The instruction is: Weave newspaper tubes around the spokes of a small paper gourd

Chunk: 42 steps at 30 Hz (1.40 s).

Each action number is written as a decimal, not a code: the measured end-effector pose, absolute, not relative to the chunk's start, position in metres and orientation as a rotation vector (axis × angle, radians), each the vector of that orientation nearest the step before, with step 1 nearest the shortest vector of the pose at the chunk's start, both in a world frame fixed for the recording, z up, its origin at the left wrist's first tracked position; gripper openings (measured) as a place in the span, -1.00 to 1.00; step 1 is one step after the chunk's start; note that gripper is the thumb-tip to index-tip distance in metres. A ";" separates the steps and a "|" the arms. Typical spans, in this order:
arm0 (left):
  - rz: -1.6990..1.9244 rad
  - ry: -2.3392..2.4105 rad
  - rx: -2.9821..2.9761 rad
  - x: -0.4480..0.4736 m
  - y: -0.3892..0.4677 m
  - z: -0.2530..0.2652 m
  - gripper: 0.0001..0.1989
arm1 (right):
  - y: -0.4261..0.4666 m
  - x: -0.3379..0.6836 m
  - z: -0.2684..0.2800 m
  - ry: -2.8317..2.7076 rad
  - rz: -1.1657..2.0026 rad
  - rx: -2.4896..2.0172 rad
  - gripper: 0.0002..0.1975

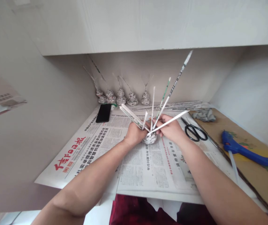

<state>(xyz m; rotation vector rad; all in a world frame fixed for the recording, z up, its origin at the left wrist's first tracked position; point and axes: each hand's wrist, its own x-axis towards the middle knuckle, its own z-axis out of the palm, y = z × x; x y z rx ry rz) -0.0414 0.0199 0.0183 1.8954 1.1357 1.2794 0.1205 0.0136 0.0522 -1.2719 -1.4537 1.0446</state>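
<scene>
Above newspaper (136,179), left hand (135,134) and right hand (172,127) hold a woven paper bulb (149,139). Fingers curl inward; any pinch is hidden.

Paper sticks (171,121) block centre; left newspaper (84,153) lies free.

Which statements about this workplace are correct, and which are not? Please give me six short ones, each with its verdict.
1. The left hand and the right hand are both at a small woven paper piece. True.
2. No paper rods stick out of this piece. False: several paper rods stick out of it.
3. Black-handled scissors and a blue glue gun lie to the right of the right hand. True.
4. The glue gun lies on newspaper. False: it lies on cardboard.
5. A black phone lies at the left. True.
6. Only three others stand at the back. False: five woven shapes stand there.
</scene>
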 end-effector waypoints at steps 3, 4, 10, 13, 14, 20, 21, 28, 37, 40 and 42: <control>1.285 1.073 2.013 -0.042 0.018 0.022 -0.77 | 0.013 0.120 0.053 -1.435 1.108 -1.222 -0.78; 1.281 1.056 2.044 -0.043 0.018 0.023 -0.76 | 0.013 0.121 0.054 -1.398 1.144 -1.202 -0.78; 1.235 1.096 2.054 -0.043 0.016 0.025 -0.78 | 0.016 0.125 0.057 -1.178 1.295 -1.235 -0.84; 1.236 1.068 2.067 -0.044 0.017 0.025 -0.78 | 0.018 0.126 0.056 -1.148 1.286 -1.206 -0.86; 1.242 1.033 2.090 -0.044 0.018 0.025 -0.78 | 0.018 0.126 0.056 -1.147 1.285 -1.186 -0.87; 1.199 0.832 2.182 -0.050 0.020 0.030 -0.75 | 0.013 0.127 0.061 -1.173 1.347 -1.136 -0.89; 1.166 0.827 2.194 -0.051 0.020 0.031 -0.75 | 0.012 0.127 0.062 -1.171 1.366 -1.137 -0.88; 0.961 0.630 2.242 -0.063 0.025 0.038 -0.76 | 0.011 0.131 0.062 -1.173 1.503 -1.091 -0.82; 1.020 0.660 2.427 -0.061 0.024 0.032 -0.74 | 0.017 0.134 0.055 -1.106 1.594 -1.066 -0.83; 0.979 0.691 2.519 -0.057 0.020 0.035 -0.79 | 0.020 0.133 0.050 -1.085 1.559 -1.045 -0.85; 0.972 0.769 2.521 -0.055 0.019 0.034 -0.78 | 0.020 0.132 0.049 -1.089 1.546 -1.010 -0.88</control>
